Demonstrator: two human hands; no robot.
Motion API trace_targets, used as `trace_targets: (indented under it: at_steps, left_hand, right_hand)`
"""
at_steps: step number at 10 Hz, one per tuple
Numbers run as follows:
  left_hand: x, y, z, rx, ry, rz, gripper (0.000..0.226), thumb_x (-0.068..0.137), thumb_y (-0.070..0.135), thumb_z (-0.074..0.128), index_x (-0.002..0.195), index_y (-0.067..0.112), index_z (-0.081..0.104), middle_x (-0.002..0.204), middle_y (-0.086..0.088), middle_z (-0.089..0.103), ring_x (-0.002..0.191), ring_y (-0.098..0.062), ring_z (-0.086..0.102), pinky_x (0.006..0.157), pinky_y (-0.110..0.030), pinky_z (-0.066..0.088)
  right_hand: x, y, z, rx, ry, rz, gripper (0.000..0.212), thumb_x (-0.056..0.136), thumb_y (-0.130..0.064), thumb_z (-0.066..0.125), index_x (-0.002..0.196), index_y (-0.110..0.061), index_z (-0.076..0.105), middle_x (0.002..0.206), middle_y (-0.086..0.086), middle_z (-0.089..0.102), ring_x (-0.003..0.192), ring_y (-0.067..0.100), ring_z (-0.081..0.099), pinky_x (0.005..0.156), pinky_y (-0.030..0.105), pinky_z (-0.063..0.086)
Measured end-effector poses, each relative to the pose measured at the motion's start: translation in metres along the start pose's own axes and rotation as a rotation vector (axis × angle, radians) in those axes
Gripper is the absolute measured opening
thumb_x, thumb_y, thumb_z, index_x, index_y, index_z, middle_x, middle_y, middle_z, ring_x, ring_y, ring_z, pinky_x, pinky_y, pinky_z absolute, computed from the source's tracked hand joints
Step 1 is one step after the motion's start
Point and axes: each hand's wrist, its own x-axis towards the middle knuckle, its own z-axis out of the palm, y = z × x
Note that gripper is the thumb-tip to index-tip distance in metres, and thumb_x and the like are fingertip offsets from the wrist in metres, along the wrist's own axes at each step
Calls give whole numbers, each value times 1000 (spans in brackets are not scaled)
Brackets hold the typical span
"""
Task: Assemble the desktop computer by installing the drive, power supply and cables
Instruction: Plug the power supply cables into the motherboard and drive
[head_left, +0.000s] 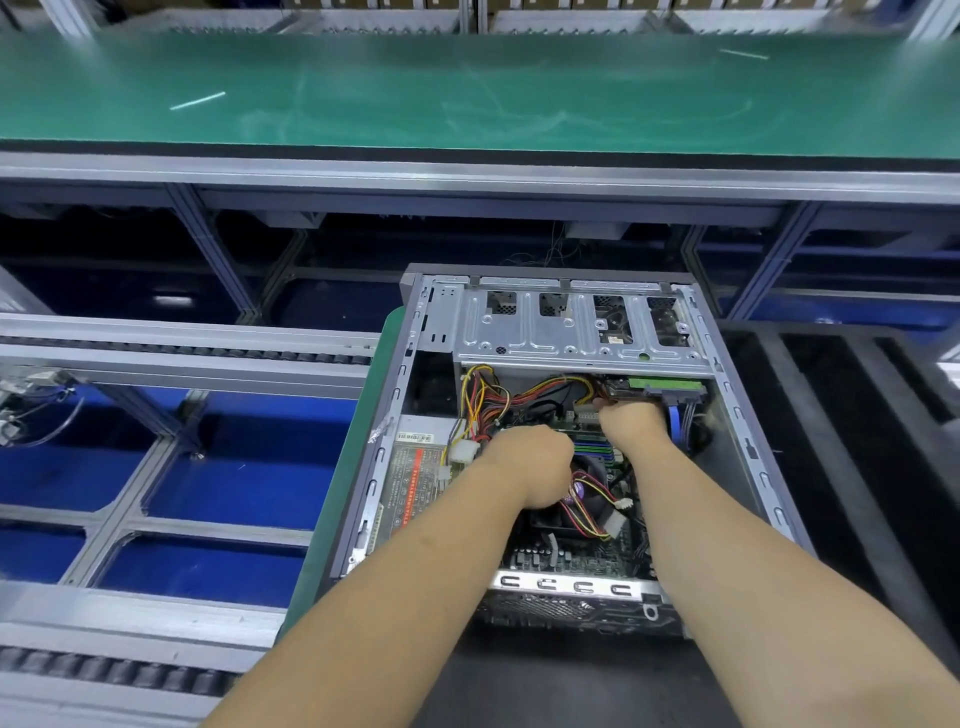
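Steel case (550, 332) already holds the power supply (415, 478) and drive (660, 387); cabling looks unfinished. Right hand (631, 423) pinches a connector just under the drive, while the left hand (530, 462) curls among wires (498, 400), its grip hidden.

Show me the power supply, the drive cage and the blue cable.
power supply (415, 486), head view, on its labelled top.
drive cage (561, 332), head view, on its metal top plate.
blue cable (674, 423), head view, mid-length beside the right hand.

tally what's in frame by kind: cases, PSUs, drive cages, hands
Computer case: 1
Power supply: 1
Drive cage: 1
Hands: 2, left hand and right hand, both inside the case among the cables
Total: 5
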Motion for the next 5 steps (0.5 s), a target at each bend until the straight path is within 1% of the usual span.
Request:
trace_targets:
  at_steps: [1,2,3,4,5]
  left_hand:
    - [5,0,0,-6,11,17,13,96,16,45,89,9,53,78,-6,48,79,-31,52,67,-36,43]
    - [8,-1,1,3,-23,43,15,96,15,44,89,8,55,75,-5,48,76,-31,52,66,-36,43]
    - [9,-1,0,9,-45,52,14,93,12,44,89,6,56,75,-7,50,71,-28,52,64,-36,44]
    - [11,-4,1,31,-37,58,11,92,11,45,88,7,54,74,-6,49,68,-26,50,63,-35,43]
    - [12,-4,3,25,-47,60,9,91,12,45,88,8,53,74,-5,47,70,-26,50,63,-35,42]
  right_hand:
    - [-7,-1,-4,-103,-33,-43,36,106,-19,37,94,0,65,97,16,68,109,30,62,81,27,44]
    - [-5,-1,-5,19,-10,-16,44,106,-18,35,63,-12,40,73,8,54,87,23,54,72,28,44]
    - [-9,-2,-5,58,52,-13,40,102,-20,45,62,-23,36,68,-3,42,87,16,44,56,15,35]
    - [-9,-1,-3,51,74,3,41,101,-23,46,62,-23,37,66,-5,39,86,17,45,62,24,34]
    - [0,4,1,-34,69,-36,46,103,-22,43,58,-15,38,61,3,43,79,22,49,68,27,35]
